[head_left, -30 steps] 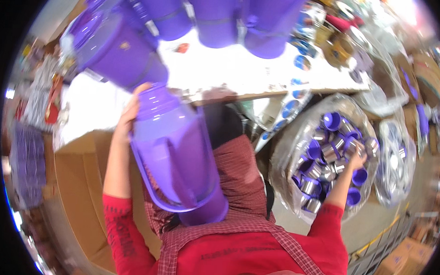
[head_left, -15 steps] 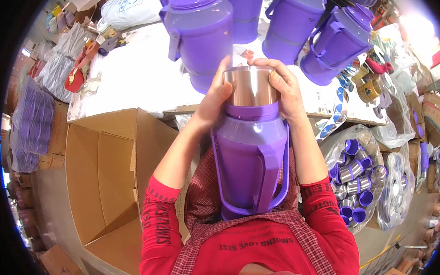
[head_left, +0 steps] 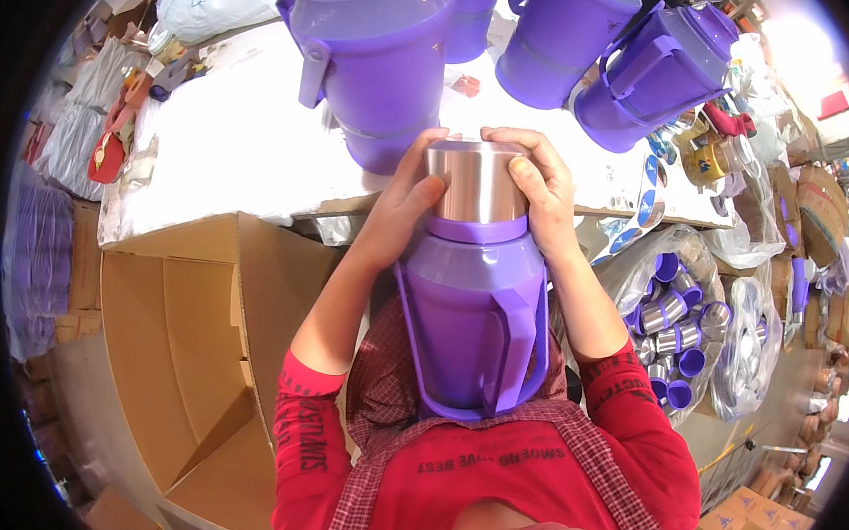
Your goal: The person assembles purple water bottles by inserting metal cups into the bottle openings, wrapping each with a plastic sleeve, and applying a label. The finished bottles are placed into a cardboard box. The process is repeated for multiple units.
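Observation:
A large purple thermos jug leans against my body, its side handle turned toward me. On its top sits a shiny steel cup lid with a purple lower rim. My left hand wraps the left side of the cup lid, thumb against the steel. From the right, my right hand grips the same lid, thumb on its near face and fingers over the far top edge. Both hands are closed around it. Beyond them, another purple thermos jug stands on the white table.
Several more purple jugs stand at the table's far side. An open cardboard box is at my left. At my right, a clear plastic bag holds several steel and purple cup lids. A sticker strip hangs over the table edge.
My view has shifted slightly, so the scene sits a little differently. Both hands stay around the cup lid, with the left hand's fingers a little lower beside it.

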`<state>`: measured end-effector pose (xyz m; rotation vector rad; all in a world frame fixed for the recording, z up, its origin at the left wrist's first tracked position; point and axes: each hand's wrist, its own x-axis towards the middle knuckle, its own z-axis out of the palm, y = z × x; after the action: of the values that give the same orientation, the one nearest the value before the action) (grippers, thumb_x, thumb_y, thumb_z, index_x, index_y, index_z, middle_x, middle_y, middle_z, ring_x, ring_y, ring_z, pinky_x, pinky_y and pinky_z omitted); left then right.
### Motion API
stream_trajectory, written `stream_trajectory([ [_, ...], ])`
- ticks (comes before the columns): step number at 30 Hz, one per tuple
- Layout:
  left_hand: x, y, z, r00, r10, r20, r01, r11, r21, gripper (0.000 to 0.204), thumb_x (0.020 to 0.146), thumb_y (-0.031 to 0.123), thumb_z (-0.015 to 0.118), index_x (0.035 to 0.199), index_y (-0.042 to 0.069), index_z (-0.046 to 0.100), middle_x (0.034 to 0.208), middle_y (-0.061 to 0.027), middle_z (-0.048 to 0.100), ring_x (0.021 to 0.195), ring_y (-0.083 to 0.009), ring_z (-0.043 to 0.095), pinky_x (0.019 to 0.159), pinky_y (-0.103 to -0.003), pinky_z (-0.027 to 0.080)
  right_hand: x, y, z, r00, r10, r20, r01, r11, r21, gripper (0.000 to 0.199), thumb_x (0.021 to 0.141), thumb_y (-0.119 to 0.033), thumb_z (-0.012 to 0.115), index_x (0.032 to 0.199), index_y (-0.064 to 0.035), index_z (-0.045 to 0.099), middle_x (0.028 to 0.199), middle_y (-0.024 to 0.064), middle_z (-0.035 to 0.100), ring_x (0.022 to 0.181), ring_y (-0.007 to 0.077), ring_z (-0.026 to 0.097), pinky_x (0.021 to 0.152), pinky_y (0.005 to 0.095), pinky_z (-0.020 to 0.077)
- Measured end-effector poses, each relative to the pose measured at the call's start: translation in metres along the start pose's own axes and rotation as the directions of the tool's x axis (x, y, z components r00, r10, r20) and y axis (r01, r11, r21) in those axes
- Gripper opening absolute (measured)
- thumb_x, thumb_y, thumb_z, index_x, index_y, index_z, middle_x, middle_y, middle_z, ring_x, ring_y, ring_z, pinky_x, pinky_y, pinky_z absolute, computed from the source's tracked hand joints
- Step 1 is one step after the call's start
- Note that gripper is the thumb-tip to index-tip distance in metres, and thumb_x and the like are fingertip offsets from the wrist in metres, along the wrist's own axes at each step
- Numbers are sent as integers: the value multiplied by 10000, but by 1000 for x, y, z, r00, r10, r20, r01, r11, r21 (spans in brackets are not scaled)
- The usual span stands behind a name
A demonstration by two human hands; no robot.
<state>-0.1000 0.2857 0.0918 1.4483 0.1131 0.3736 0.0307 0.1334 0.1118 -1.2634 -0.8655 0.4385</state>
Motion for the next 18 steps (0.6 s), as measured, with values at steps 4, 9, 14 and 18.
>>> stream_trajectory([
  [4,-1,0,9,999,-28,-38,21,985,-169,535,943,241,568,1415,79,372,1338,-72,469,1258,-182,420,1061,-315,325,-1,10,-11,999,-19,30,21,999,-42,381,913,-298,611,1158,-8,602,1189,100,609,1127,192,548,1010,325,386],
  [9,-12,-21,-9,961,162,-224,-187,977,-100,382,983,213,563,1296,-3,524,1244,-82,599,1178,-190,542,996,-291,402,24,9,-21,959,-54,277,-54,928,368,557,776,-349,742,1188,-23,557,1323,223,520,1317,362,433,1103,471,333],
  [14,6,-54,-41,774,135,-618,-91,991,103,145,962,120,521,997,-6,583,889,-40,591,847,-121,565,777,-264,450,32,-31,2,973,71,219,-58,996,-69,578,698,-364,812,1143,-38,640,1187,161,626,1177,309,556,1009,416,423],
  [18,32,-69,-80,921,-86,-381,59,995,-82,204,967,181,492,951,14,607,823,-64,599,745,-137,560,723,-280,455,25,-45,7,972,-86,217,220,656,-722,526,684,-345,783,1086,-28,659,1110,133,649,1035,293,580,908,395,444],
])
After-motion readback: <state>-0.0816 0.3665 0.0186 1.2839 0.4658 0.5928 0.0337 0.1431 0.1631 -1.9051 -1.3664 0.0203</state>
